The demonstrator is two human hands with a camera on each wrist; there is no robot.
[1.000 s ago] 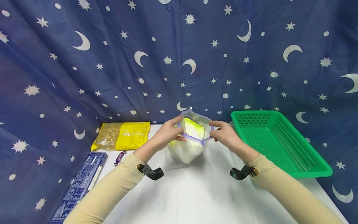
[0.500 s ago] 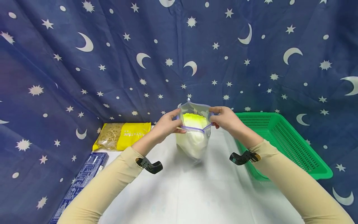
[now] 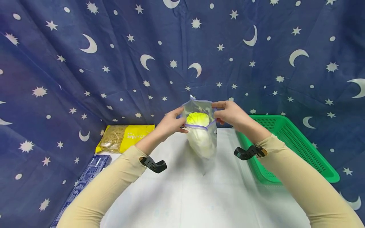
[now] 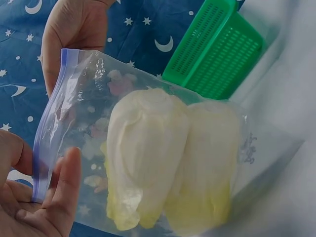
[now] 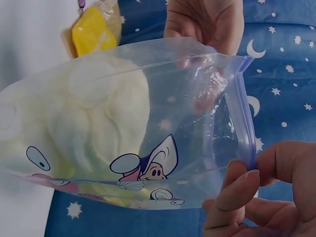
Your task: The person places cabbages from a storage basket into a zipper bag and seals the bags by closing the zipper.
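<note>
A clear zip bag with a purple-edged mouth hangs upright between both hands, its mouth spread wide. Inside lie two heads of napa cabbage, pale white with yellow leafy ends. My left hand pinches the left side of the mouth. On the opposite side, my right hand pinches the rim between thumb and fingers. Cartoon prints show on the bag wall in the right wrist view. The bag's lower corner points down close over the white table.
To the right stands a green perforated basket, partly behind the right forearm. A yellow pasta bag lies at the back left, and a long blue box runs along the left edge. A starry blue curtain hangs behind.
Both hands have raised the bag, which now hangs more upright and slightly further right. The cabbage has settled lower below the mouth. The left forearm now covers the small purple-wrapped candy.
</note>
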